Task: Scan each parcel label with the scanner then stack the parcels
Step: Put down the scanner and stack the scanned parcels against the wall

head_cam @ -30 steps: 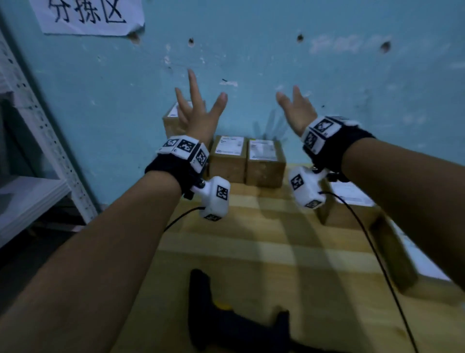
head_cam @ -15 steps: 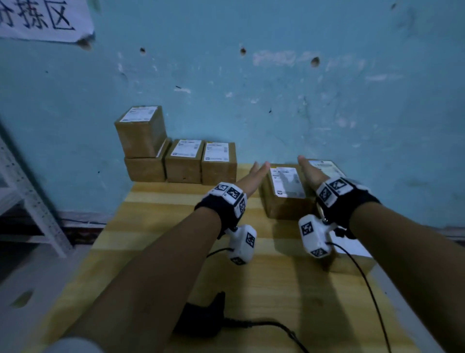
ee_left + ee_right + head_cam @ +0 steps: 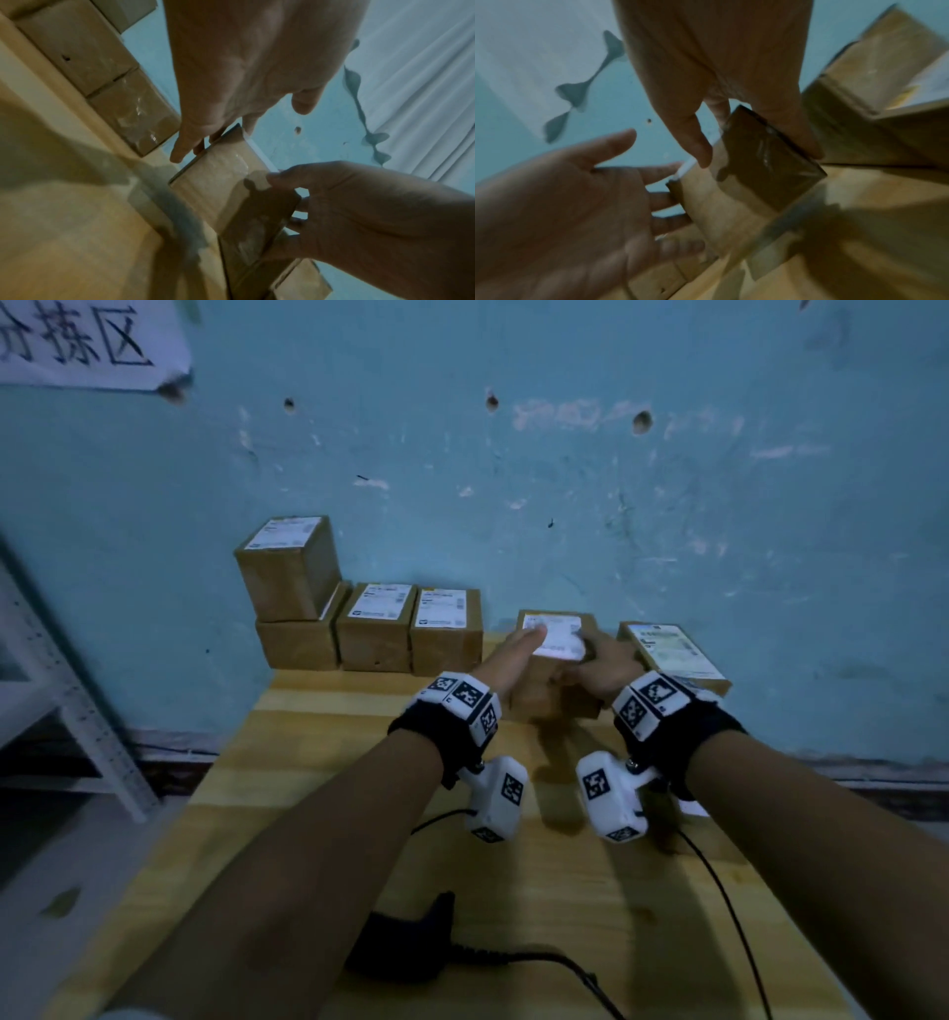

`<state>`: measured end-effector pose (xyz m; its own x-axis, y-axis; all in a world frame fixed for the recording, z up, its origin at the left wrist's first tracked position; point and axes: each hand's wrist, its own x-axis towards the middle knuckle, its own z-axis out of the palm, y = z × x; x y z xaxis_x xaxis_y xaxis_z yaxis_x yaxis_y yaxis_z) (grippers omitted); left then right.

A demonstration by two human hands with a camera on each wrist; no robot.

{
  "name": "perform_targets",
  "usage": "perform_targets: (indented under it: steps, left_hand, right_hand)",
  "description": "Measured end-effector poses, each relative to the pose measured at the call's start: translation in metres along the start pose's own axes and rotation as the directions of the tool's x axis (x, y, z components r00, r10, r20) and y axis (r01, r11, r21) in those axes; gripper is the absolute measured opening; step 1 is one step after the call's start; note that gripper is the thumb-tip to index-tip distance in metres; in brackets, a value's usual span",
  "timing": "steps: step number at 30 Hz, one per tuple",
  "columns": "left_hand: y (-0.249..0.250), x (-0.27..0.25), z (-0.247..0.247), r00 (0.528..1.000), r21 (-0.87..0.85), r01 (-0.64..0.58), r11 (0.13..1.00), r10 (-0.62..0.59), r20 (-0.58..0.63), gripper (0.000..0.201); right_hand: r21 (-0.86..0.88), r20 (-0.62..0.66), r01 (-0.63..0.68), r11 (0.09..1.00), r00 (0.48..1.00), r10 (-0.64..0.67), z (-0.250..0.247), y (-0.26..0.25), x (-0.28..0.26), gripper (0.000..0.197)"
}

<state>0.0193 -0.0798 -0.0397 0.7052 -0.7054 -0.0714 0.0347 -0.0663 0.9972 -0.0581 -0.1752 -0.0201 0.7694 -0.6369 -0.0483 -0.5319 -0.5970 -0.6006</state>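
A brown parcel (image 3: pixel 552 683) with a white label stands at the back middle of the wooden table (image 3: pixel 308 788). My left hand (image 3: pixel 518 644) lies with straight fingers against its left side. My right hand (image 3: pixel 590 654) grips its right side; in the right wrist view the thumb (image 3: pixel 698 150) is on the near face and the fingers (image 3: pixel 805 142) are round the far side. The black scanner (image 3: pixel 411 952) lies untouched near the front edge, its cable running right. Stacked parcels (image 3: pixel 290 567) stand at the back left by the wall.
Two more labelled parcels (image 3: pixel 377 626), (image 3: pixel 447 629) stand in the back-left row. Another parcel (image 3: pixel 672 654) lies to the right of my right hand. A metal shelf (image 3: pixel 61 701) stands left of the table. The blue wall (image 3: pixel 616 531) is close behind.
Both hands came down from in front of the wall to the middle parcel. Half a second ago they lay flat at its sides; now the right hand has closed round it.
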Motion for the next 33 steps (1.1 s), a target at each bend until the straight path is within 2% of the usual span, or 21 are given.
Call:
perform_targets:
  steps: [2, 4, 8, 9, 11, 12, 15, 18, 19, 22, 24, 27, 29, 30, 31, 33]
  left_hand:
    - [0.014, -0.002, -0.014, 0.998, -0.017, -0.052, 0.999, 0.051, -0.022, 0.064]
    - [0.026, 0.001, -0.032, 0.989, -0.016, -0.125, 0.992, 0.123, -0.082, 0.075]
    - [0.047, 0.0, -0.078, 0.945, -0.031, -0.257, 0.966, 0.244, -0.217, 0.079]
    - [0.049, 0.003, -0.089, 0.937, -0.017, -0.269, 0.963, 0.257, -0.237, 0.071]
    - [0.052, 0.009, -0.115, 0.929, 0.002, -0.258, 0.966, 0.249, -0.273, 0.049]
    - [0.051, 0.018, -0.13, 0.922, 0.015, -0.246, 0.969, 0.239, -0.304, 0.045]
    - [0.048, 0.038, -0.164, 0.913, 0.002, -0.259, 0.966, 0.245, -0.326, 0.055]
    - [0.033, 0.064, -0.185, 0.924, -0.026, -0.201, 0.979, 0.181, -0.336, 0.076]
    - [0.027, 0.066, -0.188, 0.931, -0.041, -0.178, 0.983, 0.155, -0.331, 0.078]
    - [0.014, 0.066, -0.191, 0.935, 0.054, -0.129, 0.99, 0.14, -0.326, 0.051]
    - [0.005, 0.07, -0.196, 0.935, 0.174, -0.117, 0.978, 0.168, -0.313, 0.051]
    - [0.006, 0.067, -0.197, 0.925, 0.196, -0.182, 0.964, 0.235, -0.298, 0.053]
    - [0.014, 0.064, -0.199, 0.885, 0.237, -0.228, 0.945, 0.302, -0.354, 0.043]
    - [0.02, 0.06, -0.202, 0.847, 0.262, -0.256, 0.931, 0.346, -0.403, 0.038]
    - [0.026, 0.054, -0.208, 0.785, 0.291, -0.282, 0.914, 0.395, -0.478, 0.034]
    - [0.032, 0.049, -0.229, 0.584, 0.336, -0.322, 0.885, 0.465, -0.665, 0.03]
  right_hand:
    - [0.039, -0.058, 0.032, 0.999, 0.998, -0.03, 0.0, -0.018, -0.001, 0.078]
    - [0.079, -0.108, 0.07, 0.994, 0.992, -0.062, 0.004, -0.038, 0.0, 0.079]
    - [0.101, -0.141, 0.186, 0.977, 0.975, -0.171, 0.018, -0.089, 0.012, 0.077]
    - [0.095, -0.135, 0.199, 0.975, 0.973, -0.186, 0.022, -0.1, 0.017, 0.077]
    - [0.086, -0.12, 0.22, 0.972, 0.971, -0.209, 0.034, -0.123, 0.029, 0.077]
    - [0.081, -0.118, 0.239, 0.968, 0.966, -0.228, 0.04, -0.134, 0.036, 0.077]
    - [0.061, -0.095, 0.276, 0.959, 0.958, -0.27, 0.059, -0.16, 0.06, 0.075]
    - [0.051, -0.06, 0.271, 0.961, 0.961, -0.268, 0.08, -0.172, 0.085, 0.076]
    - [0.036, -0.042, 0.264, 0.964, 0.964, -0.263, 0.088, -0.172, 0.092, 0.076]
    - [-0.033, -0.004, 0.247, 0.968, 0.969, -0.247, 0.11, -0.165, 0.103, 0.078]
    - [-0.062, -0.031, 0.26, 0.964, 0.965, -0.262, 0.119, -0.16, 0.107, 0.077]
    - [-0.074, -0.073, 0.283, 0.956, 0.955, -0.288, 0.122, -0.158, 0.11, 0.069]
    - [-0.072, -0.074, 0.271, 0.96, 0.958, -0.276, 0.121, -0.159, 0.111, 0.065]
    - [-0.067, -0.062, 0.261, 0.963, 0.962, -0.265, 0.121, -0.161, 0.111, 0.063]
    - [-0.06, -0.047, 0.251, 0.966, 0.966, -0.254, 0.121, -0.162, 0.112, 0.061]
    - [-0.034, -0.028, 0.241, 0.97, 0.97, -0.242, 0.12, -0.165, 0.114, 0.06]
